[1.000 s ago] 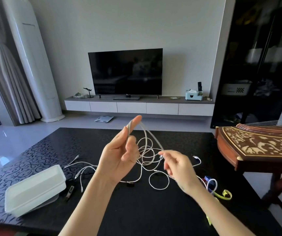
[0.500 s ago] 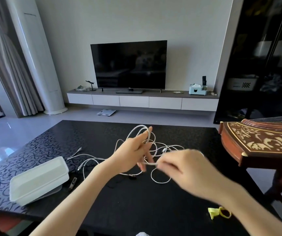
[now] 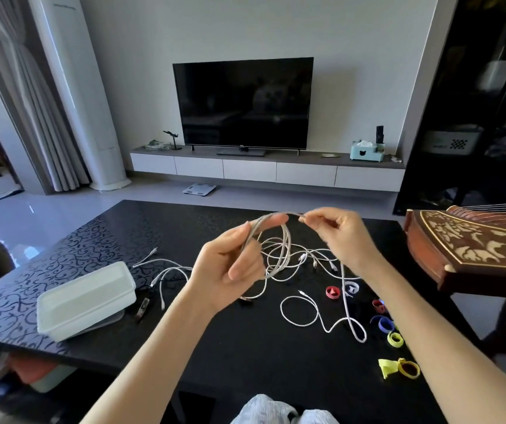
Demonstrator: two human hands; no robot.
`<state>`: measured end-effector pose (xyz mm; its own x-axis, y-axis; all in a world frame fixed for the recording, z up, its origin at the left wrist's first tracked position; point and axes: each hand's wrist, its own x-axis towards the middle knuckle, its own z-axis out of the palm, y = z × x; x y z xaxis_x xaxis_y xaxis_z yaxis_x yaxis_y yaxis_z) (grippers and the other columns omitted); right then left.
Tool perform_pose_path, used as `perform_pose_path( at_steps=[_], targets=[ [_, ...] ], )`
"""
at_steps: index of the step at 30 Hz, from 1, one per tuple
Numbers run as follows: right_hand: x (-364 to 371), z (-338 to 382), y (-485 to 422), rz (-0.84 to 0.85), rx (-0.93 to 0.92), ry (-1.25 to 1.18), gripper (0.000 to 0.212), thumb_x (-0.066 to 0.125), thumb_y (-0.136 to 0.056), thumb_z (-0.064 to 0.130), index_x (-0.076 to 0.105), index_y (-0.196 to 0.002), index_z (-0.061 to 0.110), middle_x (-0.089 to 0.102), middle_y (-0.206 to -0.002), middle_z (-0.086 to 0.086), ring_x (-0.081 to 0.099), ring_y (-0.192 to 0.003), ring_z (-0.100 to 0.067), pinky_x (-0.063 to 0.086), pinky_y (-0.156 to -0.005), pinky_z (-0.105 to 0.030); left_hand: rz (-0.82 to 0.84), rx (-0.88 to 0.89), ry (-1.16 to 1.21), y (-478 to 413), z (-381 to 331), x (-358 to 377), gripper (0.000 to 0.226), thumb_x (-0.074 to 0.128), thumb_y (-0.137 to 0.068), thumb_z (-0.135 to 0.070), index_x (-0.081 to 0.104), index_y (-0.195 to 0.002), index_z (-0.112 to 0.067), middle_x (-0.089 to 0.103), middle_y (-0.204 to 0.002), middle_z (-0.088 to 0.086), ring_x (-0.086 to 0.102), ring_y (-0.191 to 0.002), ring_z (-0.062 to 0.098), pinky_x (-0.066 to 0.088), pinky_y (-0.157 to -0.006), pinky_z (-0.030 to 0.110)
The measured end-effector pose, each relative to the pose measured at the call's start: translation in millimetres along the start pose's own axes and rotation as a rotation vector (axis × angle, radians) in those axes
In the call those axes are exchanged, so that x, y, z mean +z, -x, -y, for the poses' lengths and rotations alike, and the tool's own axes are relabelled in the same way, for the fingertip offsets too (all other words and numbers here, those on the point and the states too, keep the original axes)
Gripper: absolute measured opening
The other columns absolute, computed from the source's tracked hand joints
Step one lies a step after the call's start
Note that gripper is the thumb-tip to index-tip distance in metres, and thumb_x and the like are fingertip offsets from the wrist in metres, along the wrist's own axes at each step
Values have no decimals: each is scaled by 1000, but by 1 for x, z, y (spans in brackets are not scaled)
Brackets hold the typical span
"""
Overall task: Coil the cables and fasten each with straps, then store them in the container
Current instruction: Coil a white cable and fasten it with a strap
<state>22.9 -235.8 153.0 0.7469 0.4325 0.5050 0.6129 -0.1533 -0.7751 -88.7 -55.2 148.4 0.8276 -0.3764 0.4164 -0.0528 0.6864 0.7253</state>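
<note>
**Q:** Fingers, left hand (image 3: 230, 264)?
**A:** Curled round several loops of the white cable (image 3: 280, 252). Index tip lies on top of the bundle, thumb below. Loops hang under the hand, clear of the table (image 3: 245, 356).

**Q:** Right hand (image 3: 337, 237)?
**A:** Thumb and index fingertips (image 3: 305, 220) pinch the same cable at the top of the arc, just beside the left index. Other fingers loosely curled. Slight blur.

**Q:** Rest of that cable?
**A:** Free length drops past the right wrist to the tabletop and bends back near the straps (image 3: 384, 324).

**Q:** Straps, config.?
**A:** Rolled: red, white, blue, yellow. On the table's front-right, approx. in a row.

**Q:** Other items?
**A:** Loose cables (image 3: 166, 267) lie left of centre, near the container (image 3: 86, 298). Container is white and sits front-left. Lid status: cannot tell.
</note>
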Motion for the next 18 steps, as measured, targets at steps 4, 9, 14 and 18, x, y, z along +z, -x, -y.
perform_pose_path(
  at_steps=[4, 9, 14, 18],
  targets=[
    [39, -31, 24, 42, 180, -108, 22, 50, -97, 23, 70, -95, 16, 39, -48, 6, 31, -43, -7, 28, -44, -21, -156, 141, -86, -19, -2, 9, 40, 38, -93, -11, 40, -130, 4, 60, -58, 1, 47, -42, 7, 38, -45, 16],
    [53, -28, 61, 249, 239, 72, 28, 42, -100, 12, 63, -119, 12, 42, -54, 9, 37, -46, -2, 31, -53, -17, -404, 225, -409, -41, -13, -2, 21, 31, -99, 2, 42, -111, -11, 71, -106, 5, 69, -91, 20, 53, -66, 21],
    [35, 10, 90, 401, 5, 399, 31, 47, -98, 24, 60, -126, 25, 69, -106, 23, 59, -97, 11, 43, -83, -9, -479, 110, -987, -49, -14, -15, 35, 30, -100, 2, 33, -126, -20, 64, -111, 6, 64, -103, 22, 53, -88, 27],
    [2, 38, 73, 121, -220, 456, 29, 48, -93, 36, 71, -97, 19, 65, -70, 16, 59, -65, 2, 45, -61, -16, -373, -139, -1190, -39, 0, -16, 46, 33, -99, 2, 20, -141, -11, 67, -93, 9, 68, -77, 17, 57, -77, 31]
  ],
)
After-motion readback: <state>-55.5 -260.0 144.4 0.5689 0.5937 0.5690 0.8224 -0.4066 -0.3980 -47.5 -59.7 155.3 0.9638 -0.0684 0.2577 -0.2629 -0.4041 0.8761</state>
